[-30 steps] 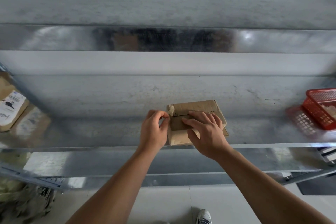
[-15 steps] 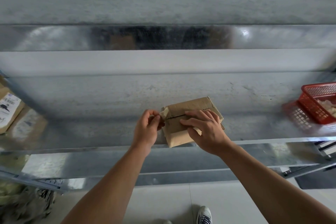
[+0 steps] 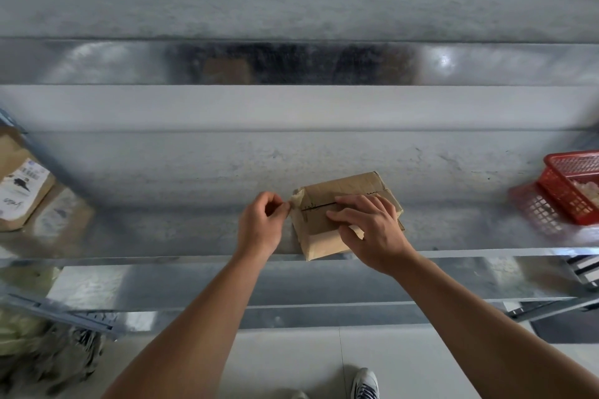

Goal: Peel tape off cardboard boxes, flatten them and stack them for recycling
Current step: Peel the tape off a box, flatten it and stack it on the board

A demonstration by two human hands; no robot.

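A small brown cardboard box (image 3: 327, 194) wrapped in tan tape lies at the front edge of a metal shelf (image 3: 194, 227). Its top seam runs left to right. My right hand (image 3: 369, 230) presses flat on the box's top, fingers spread across the seam. To the left of the box, my left hand (image 3: 262, 223) pinches the lifted end of the tape (image 3: 297, 202) at the box's upper left corner between thumb and forefinger.
A red plastic basket (image 3: 573, 185) with pale scraps stands at the shelf's right end. Brown cardboard with a white label (image 3: 19, 188) leans at the far left. Below the shelf are a lower metal shelf, a bag at bottom left and a tiled floor with my shoe (image 3: 364, 384).
The box has turned slightly, its left end swinging toward me. My left hand has drawn a little to the left, and the tape end stands lifted off the corner. My right hand stays pressed on top.
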